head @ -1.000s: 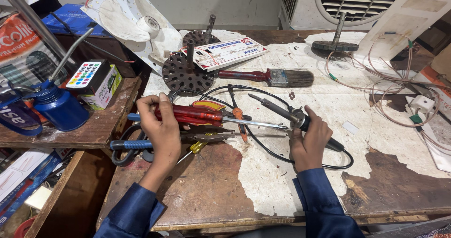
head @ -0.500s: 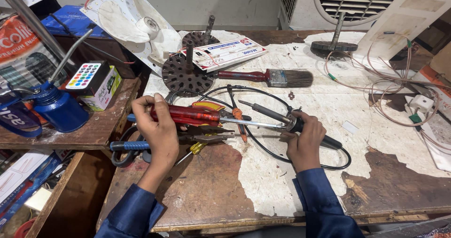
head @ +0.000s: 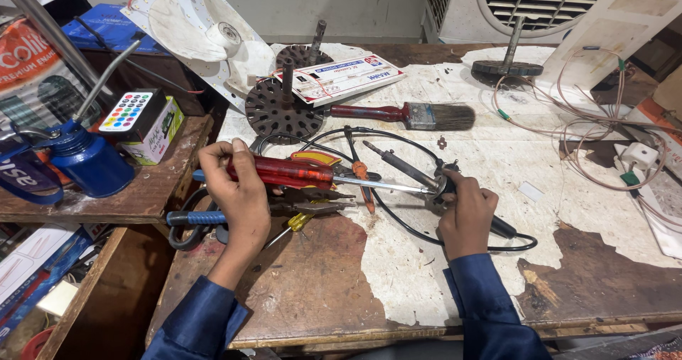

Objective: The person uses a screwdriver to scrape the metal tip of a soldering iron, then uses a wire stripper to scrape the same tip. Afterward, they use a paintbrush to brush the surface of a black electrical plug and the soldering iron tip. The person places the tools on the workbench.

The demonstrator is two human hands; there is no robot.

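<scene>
Head view: red-handled screwdriver (head: 284,172) gripped by left hand (head: 238,189), tip at small black part (head: 442,184) clasped in right hand (head: 465,214). Slip risked: blade could be driven into right fingers.

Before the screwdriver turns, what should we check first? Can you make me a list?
1. Left hand grips the red screwdriver handle: ok.
2. Screwdriver tip meets the small part in the right hand: looks ok.
3. Tip seated in a screw: cannot tell, too small.
4. Black cord clear of the hands: not ok, it loops beside the right hand.
5. Pliers and other tools out of the way: not ok, they lie under the screwdriver.
</scene>
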